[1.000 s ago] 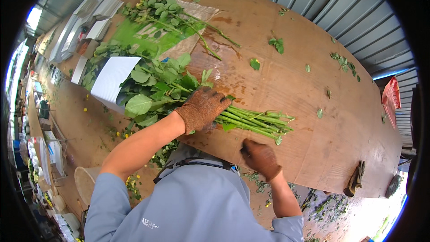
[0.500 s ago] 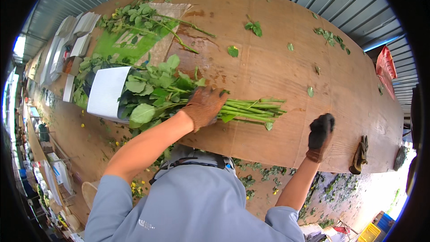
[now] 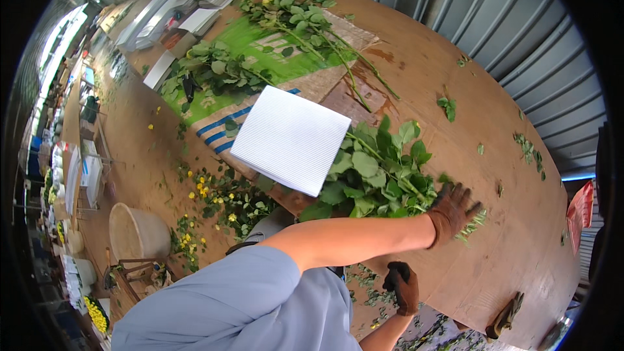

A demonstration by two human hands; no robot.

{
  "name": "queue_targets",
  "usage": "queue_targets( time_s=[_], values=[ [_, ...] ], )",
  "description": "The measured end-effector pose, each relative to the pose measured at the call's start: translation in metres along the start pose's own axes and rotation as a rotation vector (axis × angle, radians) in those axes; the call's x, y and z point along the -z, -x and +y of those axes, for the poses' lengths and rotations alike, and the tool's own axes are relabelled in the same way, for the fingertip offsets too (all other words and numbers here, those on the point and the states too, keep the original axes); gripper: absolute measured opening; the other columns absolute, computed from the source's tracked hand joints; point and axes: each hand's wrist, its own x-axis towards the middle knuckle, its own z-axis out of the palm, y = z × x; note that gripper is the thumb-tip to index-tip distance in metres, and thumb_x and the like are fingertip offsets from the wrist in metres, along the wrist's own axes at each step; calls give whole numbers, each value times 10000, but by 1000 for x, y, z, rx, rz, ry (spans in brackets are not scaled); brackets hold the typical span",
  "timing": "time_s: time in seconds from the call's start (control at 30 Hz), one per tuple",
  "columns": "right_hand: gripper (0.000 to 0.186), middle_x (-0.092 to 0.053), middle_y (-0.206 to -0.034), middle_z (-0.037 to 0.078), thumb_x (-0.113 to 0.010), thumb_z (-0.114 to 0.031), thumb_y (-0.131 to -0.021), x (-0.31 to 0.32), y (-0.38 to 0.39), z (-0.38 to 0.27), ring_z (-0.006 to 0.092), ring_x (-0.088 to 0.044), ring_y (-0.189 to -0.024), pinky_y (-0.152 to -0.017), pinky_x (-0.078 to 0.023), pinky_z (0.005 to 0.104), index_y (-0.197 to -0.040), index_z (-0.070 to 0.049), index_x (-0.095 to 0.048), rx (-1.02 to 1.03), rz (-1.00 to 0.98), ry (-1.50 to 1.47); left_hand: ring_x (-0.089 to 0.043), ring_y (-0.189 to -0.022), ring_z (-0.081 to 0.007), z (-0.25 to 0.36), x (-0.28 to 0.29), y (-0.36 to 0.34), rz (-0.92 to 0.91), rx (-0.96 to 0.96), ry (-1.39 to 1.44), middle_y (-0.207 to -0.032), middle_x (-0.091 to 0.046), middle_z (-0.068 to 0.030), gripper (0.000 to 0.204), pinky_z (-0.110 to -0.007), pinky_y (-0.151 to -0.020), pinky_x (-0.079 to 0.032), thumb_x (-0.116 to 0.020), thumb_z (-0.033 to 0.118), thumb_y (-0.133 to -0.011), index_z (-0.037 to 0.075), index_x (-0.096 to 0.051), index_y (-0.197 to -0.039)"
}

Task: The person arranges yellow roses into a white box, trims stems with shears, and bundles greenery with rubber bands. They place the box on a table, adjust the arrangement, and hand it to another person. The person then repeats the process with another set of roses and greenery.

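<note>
A bunch of leafy flower stems [image 3: 374,169] lies on the table, its upper end inside a white corrugated wrap [image 3: 292,138] that hides any blooms. Over the stem ends, my gloved left hand [image 3: 453,213] rests with its fingers spread. Low by the table's near edge is my right hand [image 3: 403,287], in a brown and black glove, fingers curled in. Whether it holds anything small is hidden.
Loose leafy stems [image 3: 325,42] and a second leafy pile [image 3: 211,68] lie on a green and beige sheet [image 3: 244,39]. Stacked white wraps [image 3: 172,13] stand far left. A spare glove [image 3: 505,315] lies at the near right edge. A pale bucket [image 3: 138,233] stands on the floor.
My view has swung left. The wrapped bunch has turned so its stem ends point nearer me. My left hand's fingers have spread over the stem ends; my right hand has drawn back toward me.
</note>
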Motion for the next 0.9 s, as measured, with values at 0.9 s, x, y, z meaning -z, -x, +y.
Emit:
queue_targets(
  time_s=[0.9],
  values=[
    [460,-603,-835,34,-578,-85,-999,-598,-124,-261,92,-531,-707,-646,-442,240,-1423,18,-433,255,-589,12,-643,-968,-142,-478,213,549,335,385,1516,-1065,-705,-71,554,-304,-830,-540,-814,100,-835,-17,-591,-1328]
  ],
)
